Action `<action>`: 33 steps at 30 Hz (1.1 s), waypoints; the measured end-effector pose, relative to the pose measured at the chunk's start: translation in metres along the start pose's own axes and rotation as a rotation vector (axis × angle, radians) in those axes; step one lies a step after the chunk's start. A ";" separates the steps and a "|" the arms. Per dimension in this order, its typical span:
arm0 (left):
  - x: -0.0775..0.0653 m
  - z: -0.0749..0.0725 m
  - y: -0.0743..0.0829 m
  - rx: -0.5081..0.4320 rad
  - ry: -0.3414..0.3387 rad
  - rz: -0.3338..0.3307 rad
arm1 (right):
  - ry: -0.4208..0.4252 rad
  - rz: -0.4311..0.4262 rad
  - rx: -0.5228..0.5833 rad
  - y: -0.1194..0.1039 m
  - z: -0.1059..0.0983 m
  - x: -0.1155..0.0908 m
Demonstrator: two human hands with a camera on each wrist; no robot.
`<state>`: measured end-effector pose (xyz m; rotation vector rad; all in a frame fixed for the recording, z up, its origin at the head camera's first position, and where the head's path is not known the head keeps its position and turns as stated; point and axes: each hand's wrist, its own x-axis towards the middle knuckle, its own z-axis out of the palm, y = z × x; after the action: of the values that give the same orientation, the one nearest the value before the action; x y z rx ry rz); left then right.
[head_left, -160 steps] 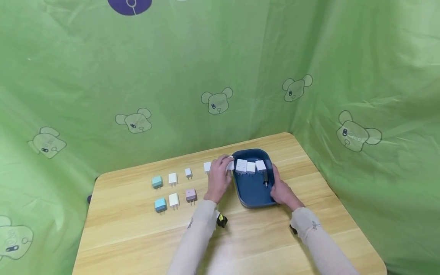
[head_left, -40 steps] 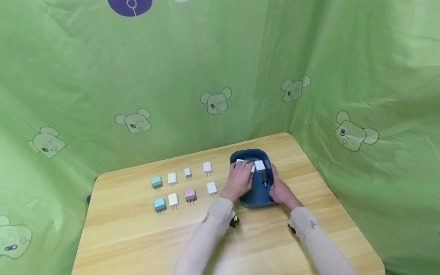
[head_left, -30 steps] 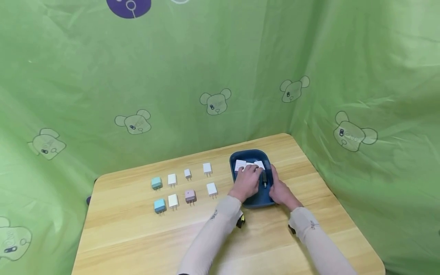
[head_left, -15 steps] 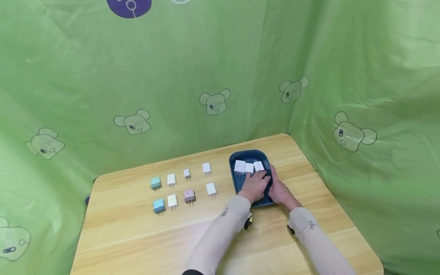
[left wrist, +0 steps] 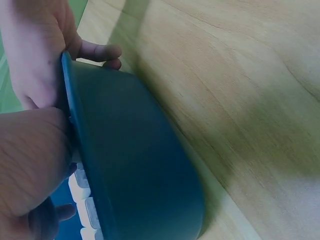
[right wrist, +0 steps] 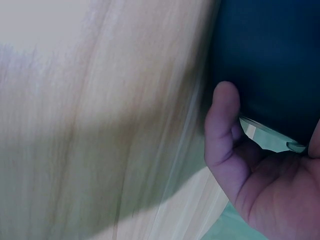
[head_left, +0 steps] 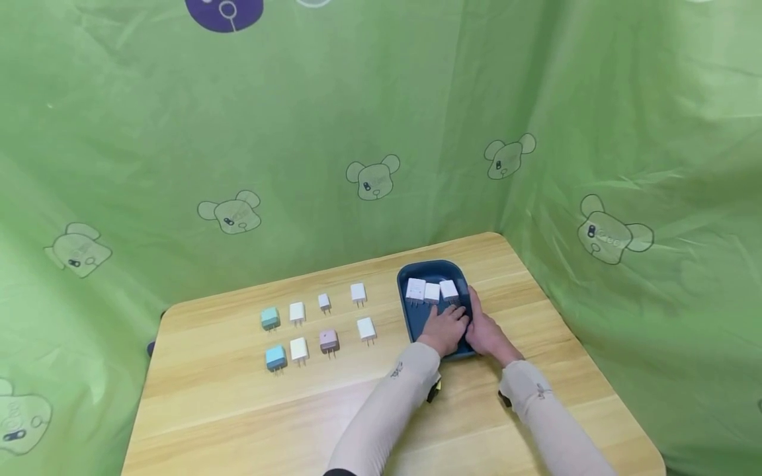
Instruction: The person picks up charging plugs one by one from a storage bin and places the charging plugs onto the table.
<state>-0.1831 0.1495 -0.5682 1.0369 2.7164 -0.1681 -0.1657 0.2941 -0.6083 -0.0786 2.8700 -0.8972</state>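
Note:
My left hand [head_left: 443, 329] reaches into a dark blue tray [head_left: 419, 317], its fingers over the spot where a small black adapter lay. That adapter is hidden, so whether the fingers pinch it cannot be seen. Three white chargers, a left one [head_left: 415, 291], a middle one [head_left: 432, 293] and a right one [head_left: 449, 291], lie side by side in the tray's far half, prongs towards me. My right hand [head_left: 487, 334] holds the tray's right wall. In the right wrist view one finger [right wrist: 224, 112] curls against the tray's outer side [right wrist: 272, 65].
Left of the tray, chargers lie in two rows on the wooden table [head_left: 238, 403]: teal [head_left: 270, 318], blue [head_left: 276, 357], purple [head_left: 329, 340] and several white ones, such as the nearest one [head_left: 366, 328]. A green curtain [head_left: 286, 132] hangs behind the table.
My left hand, which held a white charger at the tray's left rim, has moved rightward and nearer inside the tray, covering the black adapter. My right hand stays on the tray.

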 end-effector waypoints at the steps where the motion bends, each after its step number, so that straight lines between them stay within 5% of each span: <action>1: 0.000 0.000 0.000 -0.002 0.001 0.000 | 0.001 0.001 0.000 0.000 0.000 0.000; 19: 0.002 0.014 0.002 0.020 0.186 0.070 | 0.024 0.004 0.003 -0.003 -0.003 -0.004; 33: 0.001 0.015 0.000 -0.091 0.168 -0.018 | 0.007 0.034 0.020 -0.005 -0.002 -0.002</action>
<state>-0.1810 0.1470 -0.5828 1.0445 2.8532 0.0420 -0.1644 0.2908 -0.6038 -0.0252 2.8590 -0.9219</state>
